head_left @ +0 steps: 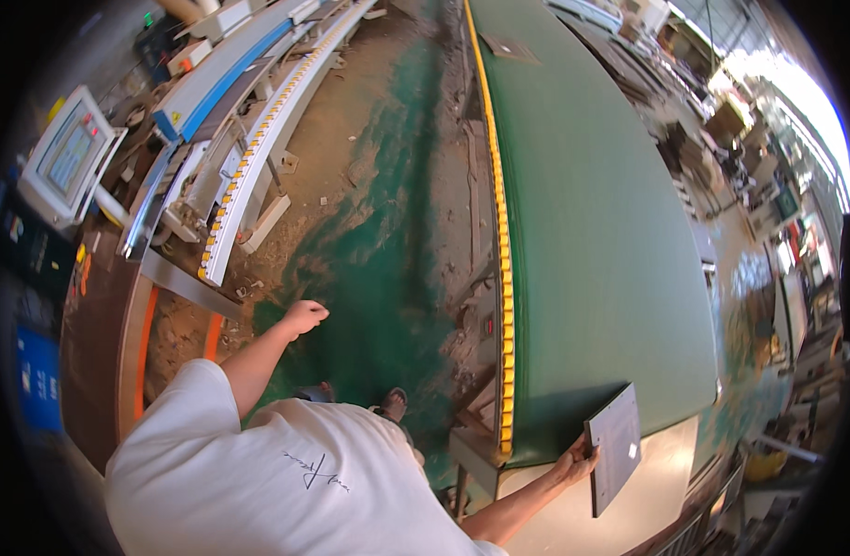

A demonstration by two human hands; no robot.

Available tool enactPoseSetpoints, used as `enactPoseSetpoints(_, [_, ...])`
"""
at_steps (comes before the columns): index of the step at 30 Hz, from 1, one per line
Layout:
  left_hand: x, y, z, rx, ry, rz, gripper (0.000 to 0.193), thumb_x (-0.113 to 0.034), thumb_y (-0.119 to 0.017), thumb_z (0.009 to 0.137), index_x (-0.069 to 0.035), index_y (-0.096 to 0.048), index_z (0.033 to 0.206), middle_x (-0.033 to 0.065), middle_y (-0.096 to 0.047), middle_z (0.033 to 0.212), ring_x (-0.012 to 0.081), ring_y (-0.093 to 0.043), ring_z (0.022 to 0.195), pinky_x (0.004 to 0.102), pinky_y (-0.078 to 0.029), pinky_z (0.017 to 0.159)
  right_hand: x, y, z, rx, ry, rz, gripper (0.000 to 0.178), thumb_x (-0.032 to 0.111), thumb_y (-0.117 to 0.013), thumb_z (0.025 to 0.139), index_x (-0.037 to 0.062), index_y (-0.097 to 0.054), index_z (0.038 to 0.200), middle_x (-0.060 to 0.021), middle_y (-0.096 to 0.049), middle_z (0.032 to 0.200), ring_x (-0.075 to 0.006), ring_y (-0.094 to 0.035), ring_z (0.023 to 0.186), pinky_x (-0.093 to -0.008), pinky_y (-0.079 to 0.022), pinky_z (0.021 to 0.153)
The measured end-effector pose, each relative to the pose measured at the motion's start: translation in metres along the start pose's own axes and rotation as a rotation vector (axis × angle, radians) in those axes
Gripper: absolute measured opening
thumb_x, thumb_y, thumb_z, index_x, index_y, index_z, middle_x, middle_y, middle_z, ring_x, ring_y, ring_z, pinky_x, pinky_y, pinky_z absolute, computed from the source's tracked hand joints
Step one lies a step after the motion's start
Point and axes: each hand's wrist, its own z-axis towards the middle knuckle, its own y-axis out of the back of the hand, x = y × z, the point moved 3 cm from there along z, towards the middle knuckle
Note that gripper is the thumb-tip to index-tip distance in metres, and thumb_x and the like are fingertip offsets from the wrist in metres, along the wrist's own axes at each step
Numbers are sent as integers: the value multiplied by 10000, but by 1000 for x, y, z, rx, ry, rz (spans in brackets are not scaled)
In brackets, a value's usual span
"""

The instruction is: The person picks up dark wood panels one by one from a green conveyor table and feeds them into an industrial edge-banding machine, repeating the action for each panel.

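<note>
Lower right, right hand [576, 461] gripping left edge of tilted grey panel [618, 449], green belt [601, 232] meeting pale table [661, 473] behind. Left of centre, left hand [304, 318] curling loosely, apparently empty. Panel-handling step seemingly under way, next move likely calling for steady grip.

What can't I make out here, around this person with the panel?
In the head view:
Other face of the grey panel: turned away from the camera.
Palm of the left hand: hidden by the hand itself.
Far end of the green belt: cut off by the top edge.
Details on the screen: too small.
</note>
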Motion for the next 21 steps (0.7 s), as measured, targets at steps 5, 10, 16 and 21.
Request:
enactPoseSetpoints(5, [-81,2,-32,83,-78,173,387,-408,-627,930,-58,-742,810,28,-713,668,117,-686,781,306,-518,737,-81,-83,-52,124,-107,-184,381,112,-601,927,-151,-530,1194,-222,-627,1158,-326,-625,1062,-428,-553,969])
enactPoseSetpoints(10, [-73,91,6,-124,-396,-11,637,-222,-746,857,-11,-477,1395,171,-612,1309,238,-669,1023,363,-522,893,-206,-160,-148,330,-480,-404,377,11,-626,808,9,-585,1183,-125,-657,1094,-235,-665,948,-377,-611,762])
enactPoseSetpoints(16, [-44,298,23,-136,-381,-410,567,-445,-610,965,-3,-552,1316,141,-608,1310,217,-573,1206,350,-477,966,-381,-329,-296,832,-915,-640,527,23,-628,638,-6,-597,1163,-103,-626,1055,-269,-614,955,-388,-505,874])
enactPoseSetpoints(21, [111,378,18,-492,63,-712,644,-569,-534,955,5,-598,1239,125,-668,1139,240,-626,1016,391,-489,849,-577,-432,-475,1292,-1183,-895,448,187,-667,855,-33,-587,1237,-111,-631,1150,-234,-590,1068,-382,-469,920])
